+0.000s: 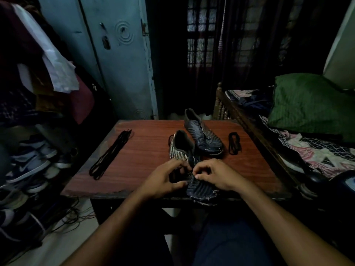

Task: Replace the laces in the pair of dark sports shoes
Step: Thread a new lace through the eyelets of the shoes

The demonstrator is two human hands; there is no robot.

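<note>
Two dark sports shoes lie on a reddish wooden table (146, 169). The near shoe (199, 189) points its toe at me over the table's front edge. My left hand (163, 181) grips its left side, thumb and fingers curled at the lace. My right hand (215, 175) pinches the dark lace at the eyelets. The far shoe (203, 134) lies behind, unlaced as far as I can tell. A long bundle of black laces (111, 154) lies at the table's left. A short coiled black lace (234, 143) lies right of the far shoe.
A bed (307, 135) with a green pillow and patterned cloth borders the table on the right. Several shoes (30, 166) are stacked on the floor at the left, under hanging clothes. A blue cupboard (119, 60) stands behind the table.
</note>
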